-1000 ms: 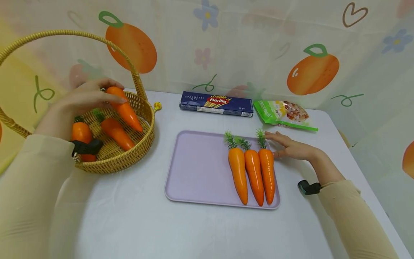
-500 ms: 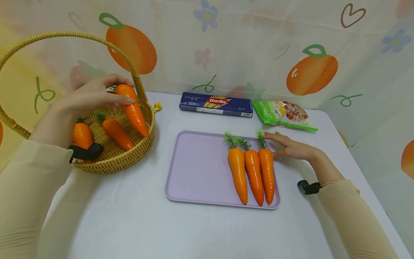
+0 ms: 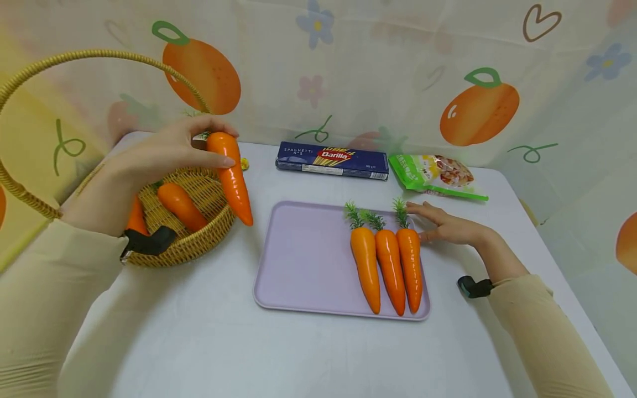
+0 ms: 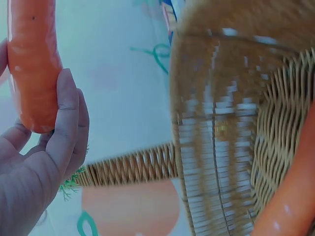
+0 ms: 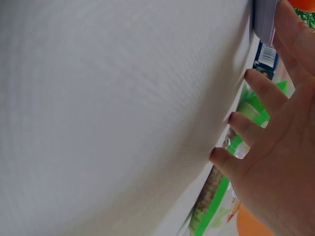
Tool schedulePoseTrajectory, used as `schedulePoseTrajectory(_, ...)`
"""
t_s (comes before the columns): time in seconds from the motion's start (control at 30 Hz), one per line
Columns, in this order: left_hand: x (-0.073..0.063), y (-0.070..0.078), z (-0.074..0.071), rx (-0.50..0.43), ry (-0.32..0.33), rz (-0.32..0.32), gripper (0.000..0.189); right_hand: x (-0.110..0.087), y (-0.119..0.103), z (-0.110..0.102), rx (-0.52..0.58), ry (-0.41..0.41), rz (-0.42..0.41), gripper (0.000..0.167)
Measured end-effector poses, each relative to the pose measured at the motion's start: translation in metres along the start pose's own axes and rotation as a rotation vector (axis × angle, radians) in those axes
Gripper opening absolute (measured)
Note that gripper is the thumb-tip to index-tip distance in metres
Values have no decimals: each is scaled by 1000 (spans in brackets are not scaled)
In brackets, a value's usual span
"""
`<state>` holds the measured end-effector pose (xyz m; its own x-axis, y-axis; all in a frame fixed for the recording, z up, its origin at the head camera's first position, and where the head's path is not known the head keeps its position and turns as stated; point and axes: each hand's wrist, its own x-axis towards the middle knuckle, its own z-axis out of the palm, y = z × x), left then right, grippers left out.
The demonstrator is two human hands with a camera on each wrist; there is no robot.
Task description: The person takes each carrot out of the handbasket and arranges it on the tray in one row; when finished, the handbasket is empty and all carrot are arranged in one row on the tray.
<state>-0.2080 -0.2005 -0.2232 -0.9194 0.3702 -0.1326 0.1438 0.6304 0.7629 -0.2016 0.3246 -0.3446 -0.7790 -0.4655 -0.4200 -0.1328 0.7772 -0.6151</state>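
Observation:
My left hand (image 3: 171, 149) grips an orange carrot (image 3: 231, 179) near its leafy end, tip pointing down. It hangs over the right rim of the wicker basket (image 3: 211, 235), above the table. Inside the basket lie other carrots, one carrot (image 3: 181, 205) in plain sight and another partly hidden by my wrist. In the left wrist view my fingers wrap the thick end of the carrot (image 4: 34, 73). My right hand (image 3: 450, 228) rests at the upper right edge of the lilac tray (image 3: 303, 260), fingers spread. Three carrots (image 3: 390, 271) lie side by side on the tray's right part.
A blue spaghetti box (image 3: 332, 160) lies behind the tray. To its right is a green snack packet (image 3: 438, 176). The basket's tall handle (image 3: 109, 53) arches over my left forearm. A patterned curtain hangs behind the table.
My left hand has moved right with the carrot, lifting it from inside the basket to beyond its right rim. The right hand and the tray's carrots stay in place.

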Motion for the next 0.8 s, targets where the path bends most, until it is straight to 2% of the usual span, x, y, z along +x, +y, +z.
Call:
schedulePoseTrajectory(0.13,5,9,12,-54,-21,28,49,-1,0,0,1,0,1,68)
schedulePoseTrajectory(0.33,11,20,29,-40,-52,33,51,-1,1,0,6,-2,0,68)
schedulePoseTrajectory(0.43,14,24,38,-62,-68,50,50,-1,1,0,5,-2,-1,68)
schedulePoseTrajectory(0.8,34,29,68,-121,-107,142,49,0,1,0,-8,0,8,68)
